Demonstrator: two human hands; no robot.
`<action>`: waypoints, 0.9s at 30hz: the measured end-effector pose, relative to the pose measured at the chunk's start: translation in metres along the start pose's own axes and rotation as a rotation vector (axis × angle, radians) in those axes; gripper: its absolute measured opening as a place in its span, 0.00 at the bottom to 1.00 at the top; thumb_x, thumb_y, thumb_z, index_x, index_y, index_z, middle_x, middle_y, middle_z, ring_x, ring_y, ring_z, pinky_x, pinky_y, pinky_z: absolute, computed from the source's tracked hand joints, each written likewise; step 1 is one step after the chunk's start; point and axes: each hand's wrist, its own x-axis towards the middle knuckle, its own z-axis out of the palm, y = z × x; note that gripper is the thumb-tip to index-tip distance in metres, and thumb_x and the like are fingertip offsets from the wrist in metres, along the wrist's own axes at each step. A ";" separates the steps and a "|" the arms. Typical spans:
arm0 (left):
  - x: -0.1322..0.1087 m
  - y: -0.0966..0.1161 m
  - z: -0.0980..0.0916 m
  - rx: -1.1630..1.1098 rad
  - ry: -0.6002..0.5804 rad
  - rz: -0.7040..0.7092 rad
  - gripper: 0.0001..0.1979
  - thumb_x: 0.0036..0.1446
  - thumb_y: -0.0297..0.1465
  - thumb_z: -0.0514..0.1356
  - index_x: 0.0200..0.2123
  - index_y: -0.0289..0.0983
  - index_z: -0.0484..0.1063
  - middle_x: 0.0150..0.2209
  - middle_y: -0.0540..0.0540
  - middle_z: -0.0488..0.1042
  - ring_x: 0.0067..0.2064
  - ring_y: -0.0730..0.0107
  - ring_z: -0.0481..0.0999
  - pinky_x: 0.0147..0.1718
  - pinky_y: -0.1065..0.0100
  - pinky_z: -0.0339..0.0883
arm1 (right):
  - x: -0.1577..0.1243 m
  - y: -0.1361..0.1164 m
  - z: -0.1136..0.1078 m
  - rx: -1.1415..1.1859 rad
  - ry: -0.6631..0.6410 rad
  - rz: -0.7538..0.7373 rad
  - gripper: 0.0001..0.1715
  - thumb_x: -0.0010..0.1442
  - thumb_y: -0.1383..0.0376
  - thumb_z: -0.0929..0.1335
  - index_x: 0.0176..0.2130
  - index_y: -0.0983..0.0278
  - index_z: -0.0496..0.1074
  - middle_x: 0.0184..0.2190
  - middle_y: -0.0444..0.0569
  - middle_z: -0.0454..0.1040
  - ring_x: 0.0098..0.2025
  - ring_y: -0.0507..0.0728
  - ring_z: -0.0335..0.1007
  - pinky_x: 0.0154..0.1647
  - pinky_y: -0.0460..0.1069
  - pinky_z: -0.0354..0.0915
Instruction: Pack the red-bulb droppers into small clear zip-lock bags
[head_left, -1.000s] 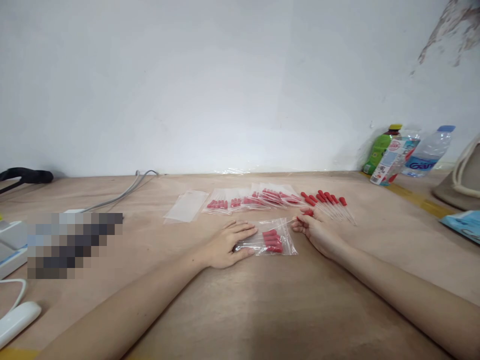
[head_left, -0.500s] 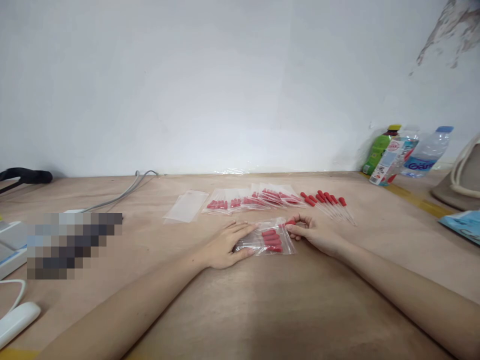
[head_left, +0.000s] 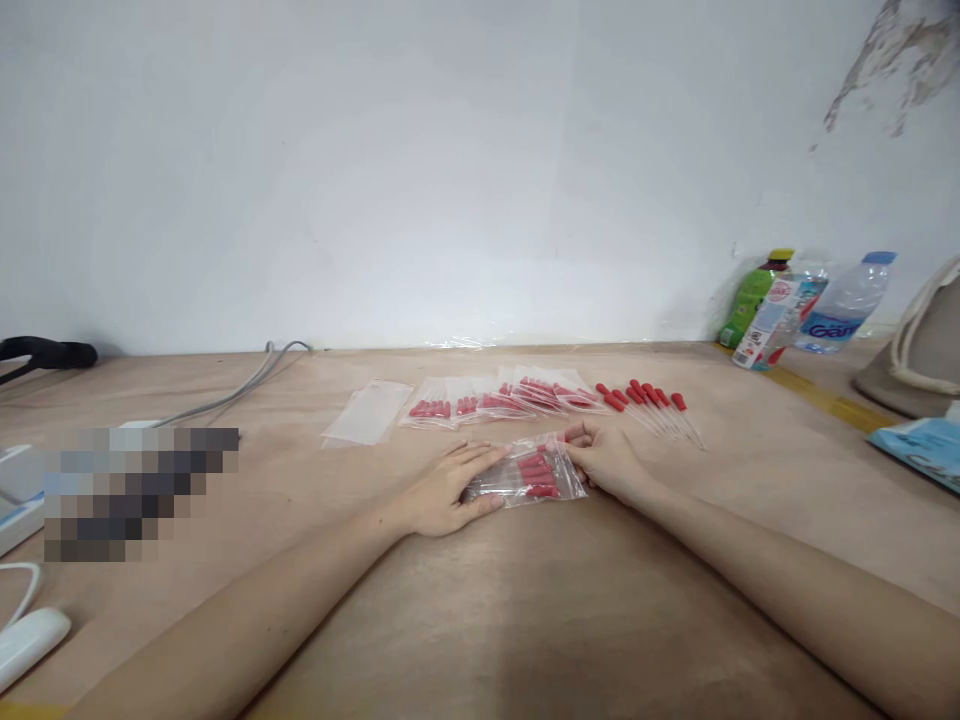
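The left end of a clear zip bag [head_left: 568, 483] is covered by the left hand [head_left: 450, 490], laid flat, its thumb spread from the fingers. The bag's far right corner is partly hidden by the right hand [head_left: 606, 460], fingers and thumb drawn together; whether plastic or a red bulb is pinched cannot be told. The bag is set near the middle of the wooden table [head_left: 390, 630], crinkled and shiny, red bulbs [head_left: 537, 478] stacked inside. Beyond it, smaller-looking filled bags [head_left: 517, 400] are overlapped.
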 end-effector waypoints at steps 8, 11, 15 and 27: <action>-0.001 0.002 -0.002 -0.019 0.006 0.003 0.28 0.60 0.40 0.51 0.61 0.42 0.48 0.58 0.44 0.58 0.59 0.61 0.56 0.57 0.57 0.48 | 0.001 0.004 -0.005 0.134 -0.139 -0.012 0.13 0.42 0.64 0.72 0.28 0.66 0.67 0.20 0.41 0.70 0.18 0.45 0.61 0.17 0.41 0.59; -0.001 0.001 -0.001 -0.020 0.006 0.003 0.28 0.60 0.41 0.51 0.61 0.42 0.47 0.58 0.45 0.57 0.59 0.61 0.56 0.57 0.57 0.48 | 0.001 0.000 -0.009 0.165 -0.238 0.064 0.13 0.44 0.64 0.71 0.31 0.67 0.70 0.15 0.38 0.66 0.14 0.43 0.55 0.14 0.39 0.53; 0.000 0.000 0.000 -0.011 0.008 0.010 0.28 0.60 0.41 0.50 0.61 0.41 0.48 0.58 0.44 0.58 0.59 0.62 0.55 0.58 0.58 0.48 | 0.001 -0.003 -0.007 0.086 -0.101 0.068 0.10 0.47 0.62 0.69 0.29 0.68 0.72 0.13 0.39 0.65 0.13 0.44 0.54 0.12 0.40 0.51; -0.001 0.001 -0.001 -0.002 -0.001 -0.009 0.28 0.60 0.41 0.51 0.61 0.41 0.48 0.59 0.43 0.57 0.60 0.60 0.55 0.58 0.55 0.48 | 0.003 0.009 -0.004 -0.052 -0.161 -0.115 0.06 0.49 0.64 0.67 0.30 0.62 0.72 0.24 0.45 0.75 0.26 0.54 0.69 0.25 0.46 0.66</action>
